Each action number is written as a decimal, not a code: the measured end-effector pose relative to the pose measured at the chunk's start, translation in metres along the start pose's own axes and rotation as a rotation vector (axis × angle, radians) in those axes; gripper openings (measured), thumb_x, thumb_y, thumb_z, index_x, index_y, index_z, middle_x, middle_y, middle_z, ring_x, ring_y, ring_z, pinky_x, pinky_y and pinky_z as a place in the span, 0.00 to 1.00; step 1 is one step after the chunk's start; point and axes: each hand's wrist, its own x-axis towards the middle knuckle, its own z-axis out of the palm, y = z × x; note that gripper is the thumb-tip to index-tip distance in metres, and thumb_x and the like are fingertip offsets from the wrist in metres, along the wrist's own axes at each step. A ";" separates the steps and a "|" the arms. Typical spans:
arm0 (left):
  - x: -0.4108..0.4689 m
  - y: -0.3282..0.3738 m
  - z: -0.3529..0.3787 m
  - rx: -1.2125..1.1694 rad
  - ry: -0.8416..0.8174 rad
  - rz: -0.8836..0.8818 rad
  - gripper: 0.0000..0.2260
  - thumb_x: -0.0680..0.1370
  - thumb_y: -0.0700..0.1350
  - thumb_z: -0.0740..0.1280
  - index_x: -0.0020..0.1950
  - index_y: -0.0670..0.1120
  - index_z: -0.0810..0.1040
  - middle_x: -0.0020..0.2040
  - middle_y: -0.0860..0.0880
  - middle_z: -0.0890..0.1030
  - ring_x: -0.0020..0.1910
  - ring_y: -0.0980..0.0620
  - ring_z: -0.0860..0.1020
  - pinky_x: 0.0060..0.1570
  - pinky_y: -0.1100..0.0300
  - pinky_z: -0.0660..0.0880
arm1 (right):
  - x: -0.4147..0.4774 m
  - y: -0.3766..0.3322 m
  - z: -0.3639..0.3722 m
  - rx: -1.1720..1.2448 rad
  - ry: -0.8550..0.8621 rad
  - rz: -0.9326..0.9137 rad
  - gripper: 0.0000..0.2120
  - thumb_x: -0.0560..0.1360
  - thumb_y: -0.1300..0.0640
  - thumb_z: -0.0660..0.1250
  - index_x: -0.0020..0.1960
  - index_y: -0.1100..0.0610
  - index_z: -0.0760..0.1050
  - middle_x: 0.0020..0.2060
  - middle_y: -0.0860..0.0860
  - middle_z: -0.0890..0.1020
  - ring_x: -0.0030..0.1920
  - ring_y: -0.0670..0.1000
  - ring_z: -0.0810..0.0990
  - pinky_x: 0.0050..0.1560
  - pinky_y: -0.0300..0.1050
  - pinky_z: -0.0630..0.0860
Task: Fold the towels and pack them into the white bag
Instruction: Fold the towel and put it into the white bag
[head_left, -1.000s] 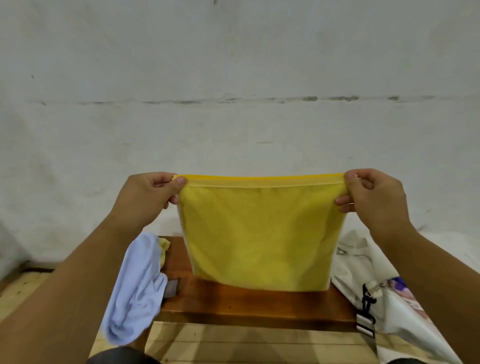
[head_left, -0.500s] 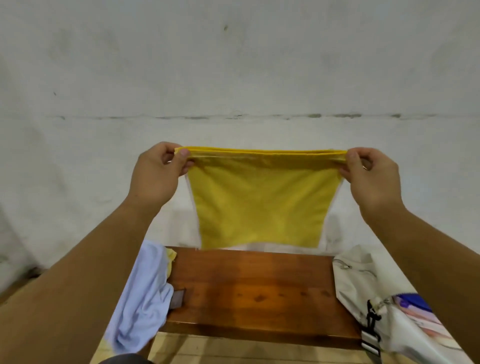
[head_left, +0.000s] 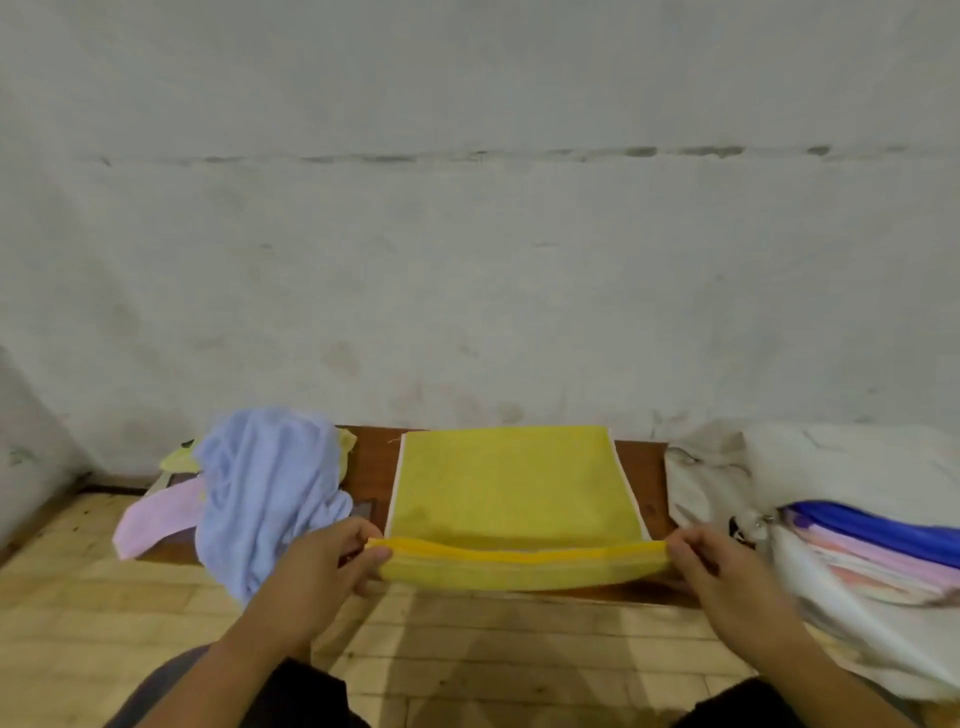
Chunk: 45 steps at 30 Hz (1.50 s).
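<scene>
Since half a second ago the yellow towel (head_left: 511, 493) has come down from mid-air in front of the wall and now lies flat on the wooden bench (head_left: 371, 462). The far edge sits near the bench's back, and the near edge is lifted just past the front. The left hand (head_left: 332, 561) pinches the near left corner, thumb on top and fingers curled under. The right hand (head_left: 717, 566) pinches the near right corner the same way. Both grips are closed on cloth and nothing else is held. The near edge looks doubled, a thick band sagging a little between the hands.

Likely reason for the hold: keeping the two corners taut and apart squares the towel on the bench, so the next fold lands straight. Judged step: laying it out, next fold not yet made.

A light blue towel (head_left: 265, 488) is heaped unfolded on the bench's left end, draping over the front, just beside the left hand. A pink towel (head_left: 156, 514) and a pale yellow cloth (head_left: 179, 457) poke out from under it. It seems to be the waiting pile, kept off the folding area.

The white bag (head_left: 831, 467) lies open right of the bench, near the right hand. Inside is a stack of folded towels (head_left: 872, 551), blue on top and pinks below. So the task is partway done. The bag mouth faces the person, probably for a short carry. The floor (head_left: 78, 597) is wood planks.
</scene>
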 end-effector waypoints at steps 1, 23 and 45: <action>-0.004 -0.007 0.005 0.019 -0.038 -0.003 0.07 0.81 0.48 0.68 0.45 0.47 0.79 0.34 0.48 0.81 0.33 0.49 0.81 0.42 0.51 0.80 | -0.005 0.009 0.003 0.001 -0.031 0.029 0.08 0.82 0.57 0.65 0.45 0.51 0.80 0.37 0.45 0.85 0.40 0.44 0.84 0.51 0.57 0.82; 0.107 -0.010 -0.012 0.028 0.044 -0.090 0.08 0.81 0.54 0.67 0.48 0.51 0.81 0.32 0.52 0.81 0.31 0.54 0.78 0.37 0.57 0.75 | 0.101 -0.035 -0.002 -0.262 -0.093 -0.142 0.06 0.83 0.50 0.63 0.48 0.45 0.76 0.41 0.43 0.83 0.43 0.42 0.79 0.36 0.33 0.68; 0.211 -0.046 0.050 0.222 0.218 -0.314 0.06 0.79 0.51 0.69 0.44 0.53 0.78 0.40 0.54 0.80 0.40 0.56 0.76 0.37 0.61 0.71 | 0.218 0.007 0.076 -0.330 0.025 -0.030 0.04 0.81 0.54 0.66 0.48 0.51 0.77 0.38 0.43 0.78 0.39 0.43 0.74 0.34 0.38 0.64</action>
